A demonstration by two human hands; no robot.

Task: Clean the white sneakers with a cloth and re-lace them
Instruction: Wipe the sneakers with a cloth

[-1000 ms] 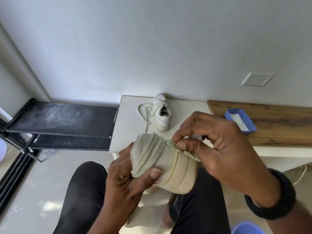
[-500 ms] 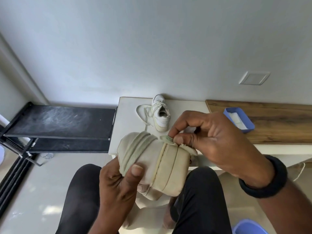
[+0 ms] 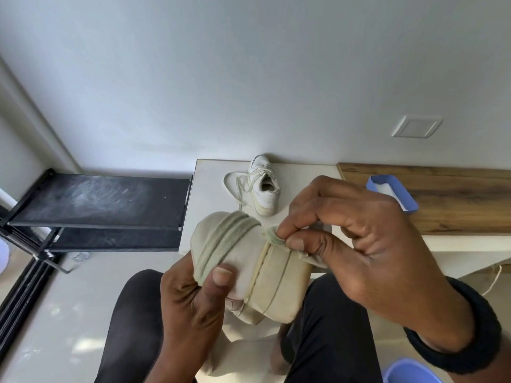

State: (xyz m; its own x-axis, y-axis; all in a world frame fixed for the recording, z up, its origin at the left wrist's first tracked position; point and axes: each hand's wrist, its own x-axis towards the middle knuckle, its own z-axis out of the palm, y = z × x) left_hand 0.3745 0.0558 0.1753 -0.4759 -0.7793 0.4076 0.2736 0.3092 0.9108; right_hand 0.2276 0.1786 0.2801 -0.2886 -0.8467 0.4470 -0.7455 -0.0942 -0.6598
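The sneaker (image 3: 279,286) is off the worktop (image 3: 210,194), held in the air above the person's lap between both hands. The left hand (image 3: 193,294) grips it from below, fingers curled round the rounded end and the thumb (image 3: 221,275) pressing a band of the pale green cloth (image 3: 221,241) flat against the upper. The right hand (image 3: 359,239) comes in from the other side, its thumb and forefinger closed in a pinch on a bunched corner of that cloth, with the remaining fingers (image 3: 356,230) curled loosely and holding nothing.

What matters is where the pinch sits. It lies right at the top end of the sole's side wall, touching the seam where the rubber meets the upper. From those fingertips the seam and the sole band run away downward, toward the lap and slightly toward the left hand. That line looks like the path of the next wipe, so the right hand would draw the cloth along it toward the body while the left hand holds the sneaker steady or turns it.

The second sneaker (image 3: 264,186) stands well beyond both sets of fingers on the worktop, near the wall, with its laces loose. It looks like later work.
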